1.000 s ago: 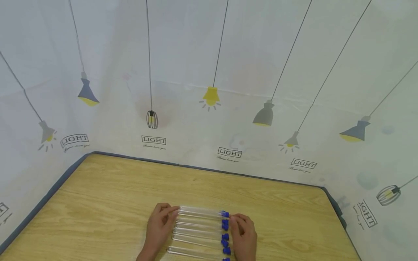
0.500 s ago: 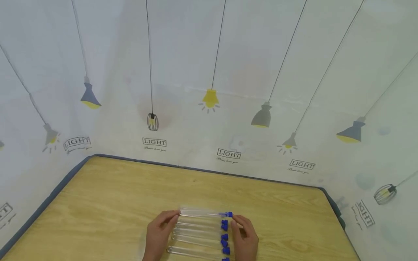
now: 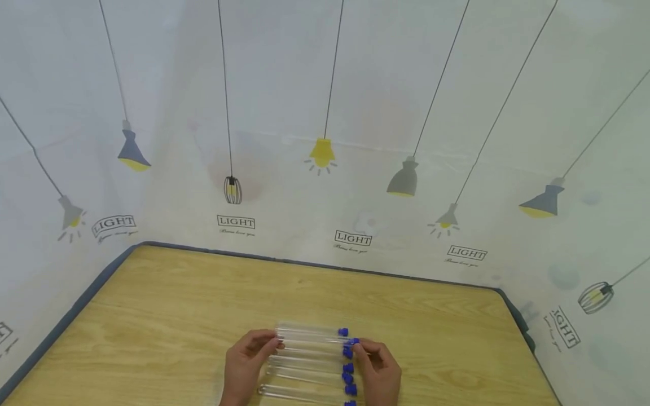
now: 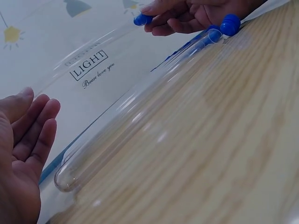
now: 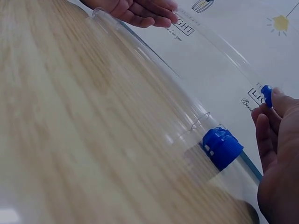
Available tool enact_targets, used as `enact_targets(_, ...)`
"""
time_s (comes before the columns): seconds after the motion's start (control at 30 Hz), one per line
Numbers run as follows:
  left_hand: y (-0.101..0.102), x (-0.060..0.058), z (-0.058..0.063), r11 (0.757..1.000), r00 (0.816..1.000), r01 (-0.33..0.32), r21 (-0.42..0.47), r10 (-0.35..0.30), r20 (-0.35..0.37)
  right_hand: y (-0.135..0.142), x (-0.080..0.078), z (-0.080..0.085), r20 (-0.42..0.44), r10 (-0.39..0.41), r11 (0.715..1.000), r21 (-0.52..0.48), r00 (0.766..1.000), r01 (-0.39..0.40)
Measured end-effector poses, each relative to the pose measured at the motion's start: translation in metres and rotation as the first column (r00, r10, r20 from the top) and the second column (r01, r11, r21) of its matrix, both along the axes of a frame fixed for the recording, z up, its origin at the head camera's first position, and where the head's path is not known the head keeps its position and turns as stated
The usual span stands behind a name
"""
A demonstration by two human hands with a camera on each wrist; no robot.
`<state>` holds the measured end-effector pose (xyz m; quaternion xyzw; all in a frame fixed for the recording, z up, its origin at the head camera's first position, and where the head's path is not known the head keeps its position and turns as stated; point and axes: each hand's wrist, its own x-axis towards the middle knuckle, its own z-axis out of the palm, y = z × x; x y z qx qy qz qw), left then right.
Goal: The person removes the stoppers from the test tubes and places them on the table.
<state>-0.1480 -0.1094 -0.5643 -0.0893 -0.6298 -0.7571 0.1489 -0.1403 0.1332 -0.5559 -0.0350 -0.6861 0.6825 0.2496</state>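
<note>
A clear test tube (image 3: 315,339) with a blue stopper (image 4: 142,19) is held level between both hands, raised above the table. My left hand (image 3: 246,361) pinches its rounded end between thumb and fingers. At the other end my right hand (image 3: 378,369) pinches the stopper between thumb and forefinger. Several more capped tubes lie side by side on the table beneath and nearer to me, their blue stoppers (image 5: 222,148) all pointing right. The nearest lying tube (image 4: 140,126) fills the middle of the left wrist view. The farthest one (image 3: 307,327) lies just beyond the held tube.
The wood-grain table (image 3: 203,293) has a dark blue edge strip (image 3: 315,263). Behind it and along both sides hangs a pale curtain (image 3: 284,169) printed with lamps and the word LIGHT. The lowest tube's stopper (image 3: 350,404) is cut off by the head view's bottom edge.
The held tube has come slightly towards me, away from the row's far end, and the farthest tube's stopper now shows separately behind it. Both hands keep nearly the same place.
</note>
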Motion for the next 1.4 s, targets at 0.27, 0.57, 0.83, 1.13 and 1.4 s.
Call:
enact_targets(0.27, 0.002, 0.001, 0.007, 0.998, 1.000, 0.010, 0.061, -0.011, 0.008, 0.002, 0.000, -0.002, 0.036, 0.161, 0.986, -0.051, 0.986, -0.160)
enact_targets(0.57, 0.004, 0.000, 0.007, 1.000, 1.000, 0.009, 0.003, -0.009, -0.026, 0.008, -0.001, -0.007, -0.054, 0.305, 0.936, 0.204, 0.951, -0.288)
enact_targets(0.83, 0.004, 0.000, 0.003, 0.998, 1.000, -0.026, -0.053, 0.026, 0.010, 0.004, 0.001, -0.006, -0.003, 0.213, 0.956, 0.206, 0.977, -0.208)
enact_targets(1.13, 0.004, 0.005, 0.015, 0.991, 0.996, -0.050, -0.126, 0.040, -0.080, 0.000, 0.003, -0.001, -0.011, 0.141, 0.977, 0.162, 0.990, -0.137)
enact_targets(1.4, 0.004, 0.012, 0.031, 0.994, 0.992, -0.030, -0.104, 0.018, -0.122, -0.005, 0.008, 0.015, 0.006, 0.123, 0.978, 0.168, 0.992, -0.122)
